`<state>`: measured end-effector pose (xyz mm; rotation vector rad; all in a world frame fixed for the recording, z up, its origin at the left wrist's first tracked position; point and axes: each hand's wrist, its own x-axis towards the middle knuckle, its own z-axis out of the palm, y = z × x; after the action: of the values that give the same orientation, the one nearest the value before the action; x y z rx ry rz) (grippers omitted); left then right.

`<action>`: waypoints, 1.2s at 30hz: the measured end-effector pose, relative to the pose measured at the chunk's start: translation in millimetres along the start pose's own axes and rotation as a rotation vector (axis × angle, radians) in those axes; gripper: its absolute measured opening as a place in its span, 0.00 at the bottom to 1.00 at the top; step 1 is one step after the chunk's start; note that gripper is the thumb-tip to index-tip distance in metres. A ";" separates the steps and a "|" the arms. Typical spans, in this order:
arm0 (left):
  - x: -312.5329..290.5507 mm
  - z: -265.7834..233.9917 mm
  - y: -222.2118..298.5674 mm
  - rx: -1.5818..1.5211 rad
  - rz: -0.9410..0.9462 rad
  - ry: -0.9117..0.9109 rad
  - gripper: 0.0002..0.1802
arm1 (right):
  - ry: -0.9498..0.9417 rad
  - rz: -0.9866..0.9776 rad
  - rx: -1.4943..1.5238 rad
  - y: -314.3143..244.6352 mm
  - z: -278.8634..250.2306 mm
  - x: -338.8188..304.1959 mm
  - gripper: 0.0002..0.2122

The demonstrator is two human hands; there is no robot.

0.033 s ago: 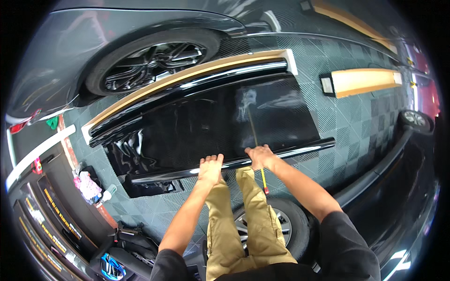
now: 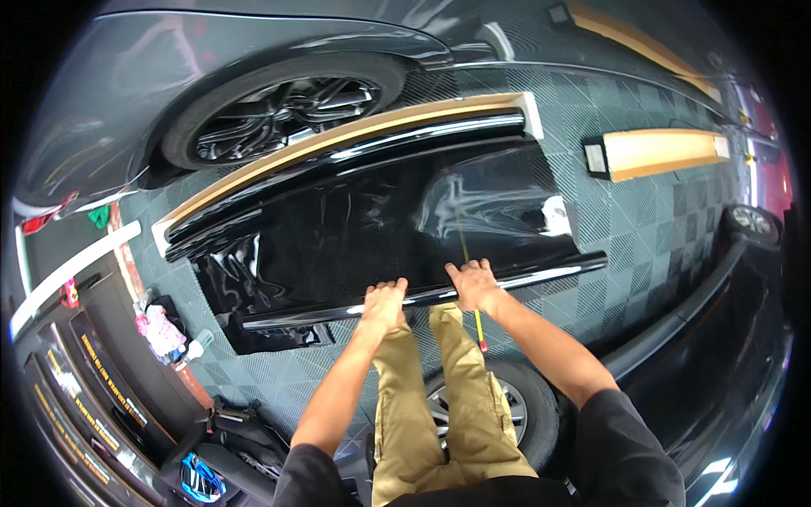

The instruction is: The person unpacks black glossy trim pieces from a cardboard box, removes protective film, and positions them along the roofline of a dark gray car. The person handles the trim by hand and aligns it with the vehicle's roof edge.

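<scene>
- We had the left hand (image 2: 385,304) and the right hand (image 2: 476,285) laid over a glossy black roll (image 2: 431,297), fingers draped across its top; whether they gripped or only pressed, we could not tell.
- Just beyond both hands, black film (image 2: 338,232) lay spread broadly; we judged much of it drawn out, though ripples left of the left hand and beyond the right meant it was not yet smooth.
- Past the right hand ran a yellow tape measure (image 2: 479,325); over or under the film, we could not tell.
- Farther ahead, a second roll (image 2: 422,135) lay in a long box (image 2: 532,117); some material seemed left wound there.
- Rightward, the roll under our hands overhung the film's edge, and floor tiles (image 2: 625,220) gave us the most room.
- Behind the hands, our legs (image 2: 397,372) and a tyre (image 2: 543,414) left little; ahead, a car wheel (image 2: 289,114) bounded the box.
</scene>
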<state>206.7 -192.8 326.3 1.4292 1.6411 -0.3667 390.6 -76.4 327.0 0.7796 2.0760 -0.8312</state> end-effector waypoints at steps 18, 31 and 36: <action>66.1 -5.2 -8.9 0.082 0.148 0.076 0.35 | -0.332 0.090 0.238 30.7 -30.7 61.2 0.42; 132.0 12.9 -43.4 -0.058 0.156 0.099 0.26 | -0.067 -0.026 0.029 39.0 -18.6 108.0 0.37; 173.0 -7.6 -73.1 -0.376 0.083 -0.260 0.31 | 0.126 -0.018 -0.003 57.9 16.7 144.3 0.33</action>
<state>150.5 -98.8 173.6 1.1116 1.3510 -0.1748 364.0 -18.2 184.4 0.8322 2.1978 -0.8071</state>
